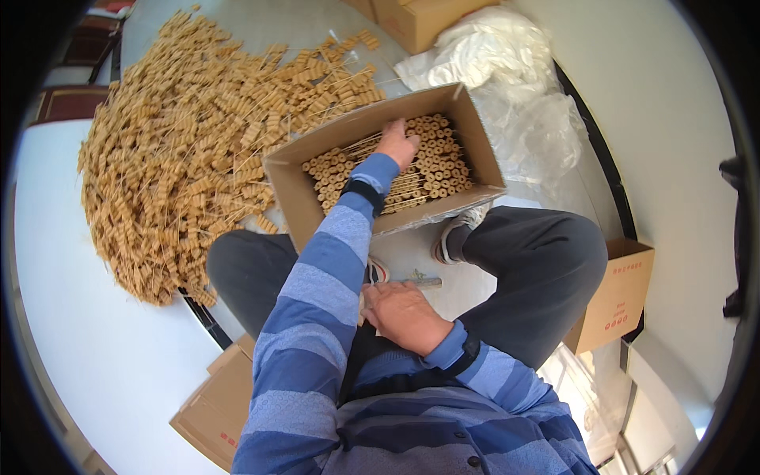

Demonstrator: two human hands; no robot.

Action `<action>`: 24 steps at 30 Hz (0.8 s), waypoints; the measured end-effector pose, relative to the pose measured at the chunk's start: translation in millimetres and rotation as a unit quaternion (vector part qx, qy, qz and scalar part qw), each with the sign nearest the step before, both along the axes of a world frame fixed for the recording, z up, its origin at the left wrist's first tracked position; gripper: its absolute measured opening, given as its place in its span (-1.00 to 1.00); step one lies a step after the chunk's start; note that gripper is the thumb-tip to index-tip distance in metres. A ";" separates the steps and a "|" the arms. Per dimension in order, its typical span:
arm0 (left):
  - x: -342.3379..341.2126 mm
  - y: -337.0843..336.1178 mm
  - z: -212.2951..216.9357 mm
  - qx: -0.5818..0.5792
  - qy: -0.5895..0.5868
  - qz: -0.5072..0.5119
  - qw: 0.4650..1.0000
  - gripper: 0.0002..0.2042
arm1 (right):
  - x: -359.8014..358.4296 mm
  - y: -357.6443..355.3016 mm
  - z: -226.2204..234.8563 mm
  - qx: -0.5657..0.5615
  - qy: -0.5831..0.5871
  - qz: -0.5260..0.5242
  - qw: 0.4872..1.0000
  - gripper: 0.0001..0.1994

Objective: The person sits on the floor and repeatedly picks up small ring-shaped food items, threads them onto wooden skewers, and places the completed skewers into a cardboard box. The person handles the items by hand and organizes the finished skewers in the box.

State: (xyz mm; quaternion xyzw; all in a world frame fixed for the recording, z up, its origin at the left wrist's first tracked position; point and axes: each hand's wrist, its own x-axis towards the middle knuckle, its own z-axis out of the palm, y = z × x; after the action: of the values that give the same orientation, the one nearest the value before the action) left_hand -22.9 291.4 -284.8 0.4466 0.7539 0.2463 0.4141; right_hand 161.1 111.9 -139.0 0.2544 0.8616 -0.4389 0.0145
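A cardboard box (pixel 309 202) stands open on the floor between my feet. Inside lie rows of wooden sticks with ridged round heads (pixel 443 162), resembling honey dippers, their heads at both sides and thin shafts across the middle. My left hand (pixel 398 146) reaches into this box, fingers curled down onto the sticks; its fingertips are partly hidden. Close to my lap, my right hand (pixel 405 315) is closed around a tan wooden piece (pixel 362 310), mostly covered by the fingers. Just beyond that hand, a short greyish rod-shaped thing (pixel 427 283) lies on the floor.
A large heap of the same sticks (pixel 182 158) spreads at the left. Crumpled white plastic sheeting (pixel 507 71) lies at the far right, beside another carton (pixel 419 20). More cartons stand near my right knee (pixel 617 297) and at the lower left (pixel 218 400). A wall (pixel 649 95) runs along the right.
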 end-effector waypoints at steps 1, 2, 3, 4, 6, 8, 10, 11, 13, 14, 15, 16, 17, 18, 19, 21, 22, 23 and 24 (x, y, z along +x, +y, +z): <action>-2.3 -2.1 23.1 -0.013 0.018 0.015 1.000 -0.35 | 0.6 -0.5 -0.5 0.021 0.011 0.009 1.000 -0.72; -11.0 -7.0 50.1 0.000 0.031 -0.017 0.999 -0.36 | 0.1 -0.4 -1.6 -0.001 -0.009 0.027 1.000 -0.71; -21.5 -16.4 79.7 -0.002 0.014 -0.045 0.999 -0.36 | -1.3 0.3 -2.5 0.001 -0.014 0.042 0.999 -0.71; -32.1 -32.6 110.2 0.036 0.009 -0.052 0.998 -0.38 | -2.7 0.2 -2.3 -0.010 -0.034 0.064 0.997 -0.69; -62.7 -71.7 169.4 0.066 -0.072 -0.079 0.992 -0.44 | -7.5 0.7 -1.6 -0.011 -0.041 0.084 0.996 -0.65; -98.4 -128.0 215.4 0.147 -0.090 -0.068 0.983 -0.47 | -11.8 0.4 1.1 -0.025 -0.067 0.093 0.993 -0.59; -139.8 -200.2 241.2 0.222 -0.210 0.008 0.952 -0.49 | -16.2 -0.5 4.7 -0.050 -0.085 0.095 0.991 -0.57; -160.2 -241.1 245.7 0.270 -0.204 0.058 0.939 -0.50 | -18.9 -1.8 6.4 -0.063 -0.096 0.093 0.989 -0.57; -195.1 -323.0 236.5 0.283 -0.219 0.242 0.902 -0.50 | -21.2 -2.3 11.7 -0.097 -0.105 0.087 0.986 -0.55; -205.5 -362.6 222.5 0.287 -0.231 0.339 0.866 -0.51 | -21.6 -3.0 15.4 -0.112 -0.097 0.083 0.986 -0.55; -211.6 -399.6 204.2 0.268 -0.225 0.445 0.825 -0.54 | -22.6 -3.0 19.0 -0.126 -0.087 0.078 0.985 -0.55; -215.6 -432.1 183.5 0.242 -0.244 0.526 0.778 -0.57 | -23.6 -3.4 23.0 -0.134 -0.087 0.062 0.985 -0.56; -214.9 -461.3 161.3 0.208 -0.266 0.586 0.737 -0.60 | -23.7 -2.8 27.7 -0.124 -0.070 0.059 0.988 -0.58; -212.2 -485.1 139.4 0.174 -0.291 0.612 0.715 -0.62 | -24.5 -1.6 31.9 -0.124 -0.079 0.051 0.988 -0.59; -207.9 -504.0 118.8 0.181 -0.309 0.606 0.710 -0.63 | -26.2 -0.5 35.0 -0.127 -0.089 0.042 0.987 -0.60; -205.4 -529.4 88.2 0.154 -0.344 0.637 0.672 -0.66 | -32.1 1.4 37.0 -0.126 -0.095 0.042 0.987 -0.62; -212.1 -536.9 78.3 0.158 -0.345 0.636 0.672 -0.66 | -33.6 1.7 37.2 -0.131 -0.097 0.039 0.986 -0.63; -221.6 -542.8 72.5 0.166 -0.345 0.634 0.672 -0.67 | -36.6 2.6 35.5 -0.117 -0.100 0.045 0.987 -0.64; -230.1 -547.8 69.4 0.179 -0.348 0.633 0.668 -0.67 | -39.2 2.7 32.9 -0.109 -0.102 0.053 0.987 -0.65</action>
State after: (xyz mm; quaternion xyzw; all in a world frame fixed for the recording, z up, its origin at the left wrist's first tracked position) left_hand -253.1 -256.5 -215.3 -0.1905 0.5982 0.7170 0.3029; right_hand 121.9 114.6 -106.1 0.2489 0.8151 -0.5004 0.1526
